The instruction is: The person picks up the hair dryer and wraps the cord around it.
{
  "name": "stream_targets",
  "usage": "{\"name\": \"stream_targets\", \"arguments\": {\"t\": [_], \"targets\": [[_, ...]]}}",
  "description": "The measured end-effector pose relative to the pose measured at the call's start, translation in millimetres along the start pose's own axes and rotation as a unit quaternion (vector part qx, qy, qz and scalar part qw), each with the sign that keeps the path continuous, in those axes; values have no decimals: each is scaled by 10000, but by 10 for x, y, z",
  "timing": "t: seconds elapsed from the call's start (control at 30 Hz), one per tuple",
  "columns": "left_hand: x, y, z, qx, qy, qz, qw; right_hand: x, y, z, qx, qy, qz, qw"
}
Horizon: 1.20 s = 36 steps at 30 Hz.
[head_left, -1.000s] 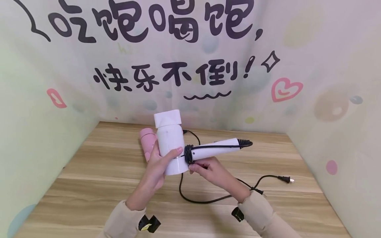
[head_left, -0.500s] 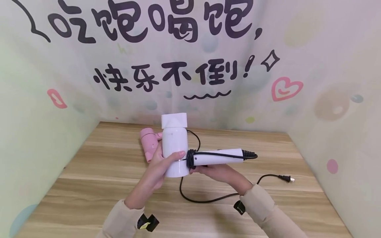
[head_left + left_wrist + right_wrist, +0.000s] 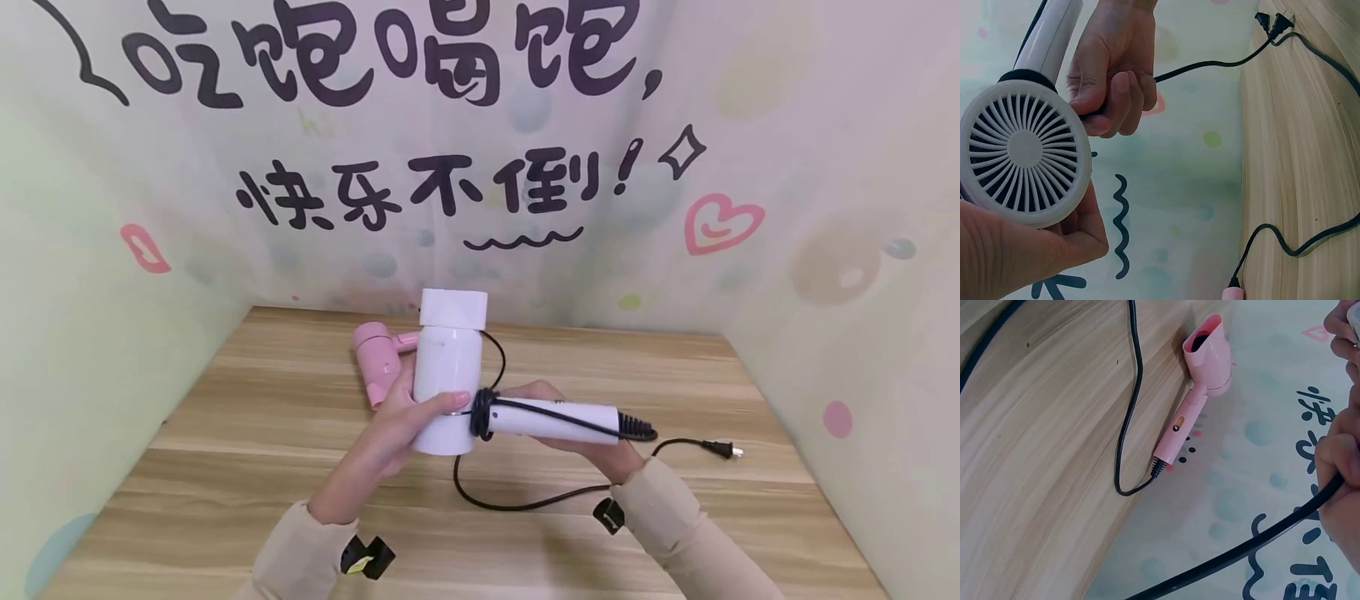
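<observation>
In the head view a white hair dryer (image 3: 450, 367) is held above the table, nozzle away from me and handle to the right. My left hand (image 3: 397, 425) grips its barrel, thumb across the top. A black cord (image 3: 482, 414) is wound round the handle near the barrel and looped along it. Behind the handle, my right hand (image 3: 536, 389) is partly hidden. The left wrist view has the dryer's round grille (image 3: 1025, 150) close up, and my right hand (image 3: 1113, 75) with curled fingers pinching the cord (image 3: 1204, 64), whose free length runs toward a plug.
A pink hair dryer (image 3: 377, 362) lies on the wooden table (image 3: 247, 467) behind my left hand. Its black cord loops across the table to a two-pin plug (image 3: 720, 450) at the right. A printed cloth backdrop (image 3: 525, 275) stands behind the table.
The white hair dryer has shifted right and slightly toward me, its handle tilting lower at the right end. My right hand has moved from below the handle to behind it.
</observation>
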<state>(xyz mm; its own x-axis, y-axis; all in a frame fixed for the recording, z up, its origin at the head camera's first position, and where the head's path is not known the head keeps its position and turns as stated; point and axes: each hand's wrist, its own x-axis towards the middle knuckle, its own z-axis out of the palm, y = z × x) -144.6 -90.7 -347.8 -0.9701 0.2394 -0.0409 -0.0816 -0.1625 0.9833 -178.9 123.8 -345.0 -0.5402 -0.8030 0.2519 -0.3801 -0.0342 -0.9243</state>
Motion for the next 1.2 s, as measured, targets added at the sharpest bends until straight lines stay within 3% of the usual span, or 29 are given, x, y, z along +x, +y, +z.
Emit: {"name": "stream_targets", "arguments": {"t": [0.03,0.1,0.17,0.3,0.47,0.57,0.67,0.9,1.07,1.2], "targets": [[-2,8,-3,99,-68,0,9999,4,32,-21,-513,62,37,9987],[-5,18,-9,296,-211,-2,9993,10,78,-52,-1822,262,389,9821],[-2,20,-19,423,-350,13,9985,3,114,-81,-2341,351,895,9675],[-5,15,-49,562,-541,10,9969,-32,134,-119,-2618,441,1158,9571],[-4,-6,-94,977,-757,-113,9923,-99,135,-171,-2707,537,888,9571],[3,-24,-106,1364,-931,-51,9863,-135,118,-203,-2914,832,782,9498],[13,-40,-101,1566,-1057,49,9820,-146,88,-209,-3406,1252,792,9285],[10,-69,-77,1742,-1131,-71,9782,-124,34,-181,-4685,1967,360,8605],[17,-103,-81,2023,-846,-122,9756,-91,-45,-116,-5215,1984,-86,8298],[42,-136,-81,2243,-426,-61,9736,-73,-121,-36,-5493,1996,-438,8103]]}}
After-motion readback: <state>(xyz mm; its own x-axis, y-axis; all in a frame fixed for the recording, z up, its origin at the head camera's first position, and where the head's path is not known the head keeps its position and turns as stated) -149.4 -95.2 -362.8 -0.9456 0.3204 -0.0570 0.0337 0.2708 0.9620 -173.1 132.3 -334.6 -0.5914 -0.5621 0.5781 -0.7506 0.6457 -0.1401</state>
